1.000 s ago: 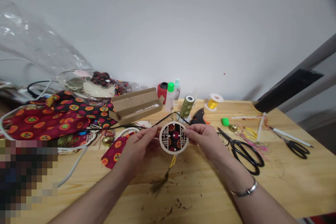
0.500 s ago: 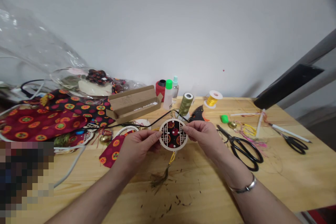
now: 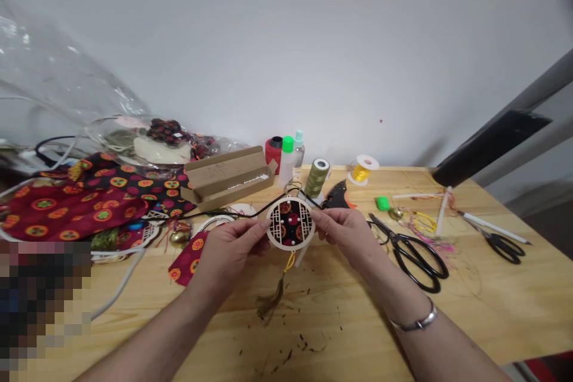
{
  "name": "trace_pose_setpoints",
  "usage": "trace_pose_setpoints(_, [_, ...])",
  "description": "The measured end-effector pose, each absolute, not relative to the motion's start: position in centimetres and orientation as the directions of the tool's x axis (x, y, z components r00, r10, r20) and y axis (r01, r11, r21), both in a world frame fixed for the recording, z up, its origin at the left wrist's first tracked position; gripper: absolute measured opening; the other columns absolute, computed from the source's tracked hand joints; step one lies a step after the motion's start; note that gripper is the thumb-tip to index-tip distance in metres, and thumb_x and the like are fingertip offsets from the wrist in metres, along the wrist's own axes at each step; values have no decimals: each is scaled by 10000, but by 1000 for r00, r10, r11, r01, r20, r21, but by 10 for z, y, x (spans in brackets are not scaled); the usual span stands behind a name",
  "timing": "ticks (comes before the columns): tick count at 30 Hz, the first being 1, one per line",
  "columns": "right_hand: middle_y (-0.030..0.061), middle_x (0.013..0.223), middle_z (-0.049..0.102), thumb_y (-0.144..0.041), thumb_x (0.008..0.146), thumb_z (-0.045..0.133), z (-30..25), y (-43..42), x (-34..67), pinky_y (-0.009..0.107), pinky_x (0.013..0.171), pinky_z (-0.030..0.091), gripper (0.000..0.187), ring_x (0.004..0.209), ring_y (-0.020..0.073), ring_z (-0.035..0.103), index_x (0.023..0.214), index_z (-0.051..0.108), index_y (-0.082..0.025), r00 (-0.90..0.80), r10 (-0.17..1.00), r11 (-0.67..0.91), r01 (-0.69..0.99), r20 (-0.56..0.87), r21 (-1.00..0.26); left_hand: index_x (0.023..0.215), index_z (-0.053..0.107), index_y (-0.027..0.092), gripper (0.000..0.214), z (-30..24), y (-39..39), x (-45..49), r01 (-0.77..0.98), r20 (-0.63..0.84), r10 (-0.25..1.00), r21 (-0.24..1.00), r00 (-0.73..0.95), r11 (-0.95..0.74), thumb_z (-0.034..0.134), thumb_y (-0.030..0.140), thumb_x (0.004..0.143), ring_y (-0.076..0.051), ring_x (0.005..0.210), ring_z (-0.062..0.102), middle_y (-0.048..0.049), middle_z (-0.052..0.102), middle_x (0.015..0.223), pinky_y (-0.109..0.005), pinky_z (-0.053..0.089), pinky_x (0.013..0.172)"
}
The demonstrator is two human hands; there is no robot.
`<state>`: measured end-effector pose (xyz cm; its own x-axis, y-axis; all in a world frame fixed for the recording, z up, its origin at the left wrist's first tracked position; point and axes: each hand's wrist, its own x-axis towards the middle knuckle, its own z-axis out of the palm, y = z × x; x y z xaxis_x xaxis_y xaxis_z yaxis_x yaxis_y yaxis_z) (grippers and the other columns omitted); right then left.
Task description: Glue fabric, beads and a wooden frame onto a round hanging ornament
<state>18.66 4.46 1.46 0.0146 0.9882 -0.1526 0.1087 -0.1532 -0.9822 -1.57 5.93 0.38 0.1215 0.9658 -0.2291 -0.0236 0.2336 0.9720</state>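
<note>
A round wooden lattice ornament backed with dark patterned fabric is held upright above the wooden table. My left hand pinches its left rim. My right hand pinches its right rim. A yellow cord with a brownish tassel hangs from its bottom and touches the table. A silver bracelet circles my right wrist.
Black scissors lie right of my hands, with a second pair further right. Thread spools, small bottles, a glue gun, a cardboard box and patterned fabric crowd the back and left.
Both hands have shifted the ornament slightly left and up, away from me. The tassel swung with it.
</note>
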Motion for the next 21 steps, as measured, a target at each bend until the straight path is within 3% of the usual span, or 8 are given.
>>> trace_pose_setpoints(13, [-35, 500, 476, -429, 718, 675, 10, 41, 183, 233, 447, 206, 340, 458, 59, 319, 553, 594, -144, -73, 975, -194, 170, -209, -966, 755, 734, 135, 300, 4, 58, -15, -102, -227, 965, 965, 134, 242, 744, 422, 669, -102, 564, 536, -16, 663, 624, -202, 432, 544])
trace_pose_setpoints(21, [-40, 503, 456, -412, 722, 653, 9, 41, 182, 248, 472, 202, 331, 472, 68, 319, 535, 547, -160, -69, 978, -179, 196, -196, -964, 746, 723, 137, 274, 9, 57, -12, 7, -207, 972, 978, 107, 207, 772, 383, 636, -86, 546, 515, -10, 668, 627, -191, 406, 531])
